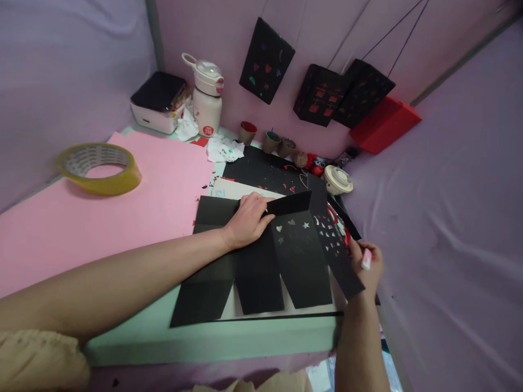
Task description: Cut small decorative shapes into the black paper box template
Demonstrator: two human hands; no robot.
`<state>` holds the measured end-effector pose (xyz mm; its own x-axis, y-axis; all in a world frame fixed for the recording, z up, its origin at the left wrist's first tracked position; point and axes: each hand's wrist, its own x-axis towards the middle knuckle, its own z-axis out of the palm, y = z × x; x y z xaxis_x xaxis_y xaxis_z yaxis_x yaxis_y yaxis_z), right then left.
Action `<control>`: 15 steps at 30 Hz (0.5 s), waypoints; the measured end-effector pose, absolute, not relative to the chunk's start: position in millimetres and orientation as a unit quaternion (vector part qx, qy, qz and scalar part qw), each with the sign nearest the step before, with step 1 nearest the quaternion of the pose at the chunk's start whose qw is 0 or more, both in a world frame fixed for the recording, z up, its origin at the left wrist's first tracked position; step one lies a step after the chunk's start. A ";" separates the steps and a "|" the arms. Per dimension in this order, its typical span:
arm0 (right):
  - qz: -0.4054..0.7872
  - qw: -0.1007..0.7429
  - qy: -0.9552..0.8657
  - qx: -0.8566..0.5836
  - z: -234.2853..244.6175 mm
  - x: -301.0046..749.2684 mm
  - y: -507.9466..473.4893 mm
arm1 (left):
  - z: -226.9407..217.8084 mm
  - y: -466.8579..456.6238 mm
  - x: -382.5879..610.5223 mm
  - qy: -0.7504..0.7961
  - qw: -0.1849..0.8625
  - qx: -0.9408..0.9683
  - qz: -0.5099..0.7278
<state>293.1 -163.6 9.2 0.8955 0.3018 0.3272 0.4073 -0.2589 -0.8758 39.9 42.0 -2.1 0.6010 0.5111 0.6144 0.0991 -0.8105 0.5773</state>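
A black sheet of card [257,272], creased into several panels with tapered flaps at its near edge, lies in front of me. Small hearts, stars and other shapes are cut through its right-hand panels. My left hand [251,218] is on the card's upper part, fingers curled and pressed at the base of a raised flap [290,202]. At the card's right edge, my right hand [368,267] is closed around a small pink-and-white stick-like tool [366,259]; the tool's working end is hidden. Red and white pieces [338,222] lie just beyond this hand.
Pink paper [163,185] and a yellow tape roll [98,169] lie left. Behind stand a white bottle [207,103], a black-lidded box [157,103], small pots [271,141] and a round white container [338,179]. Black lanterns [267,60] and a red one [384,125] hang above.
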 end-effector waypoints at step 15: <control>0.275 0.730 -0.271 -0.565 56.7 245.9 -141.5 | 34.6 36.1 33.3 0.208 0.130 0.947 0.210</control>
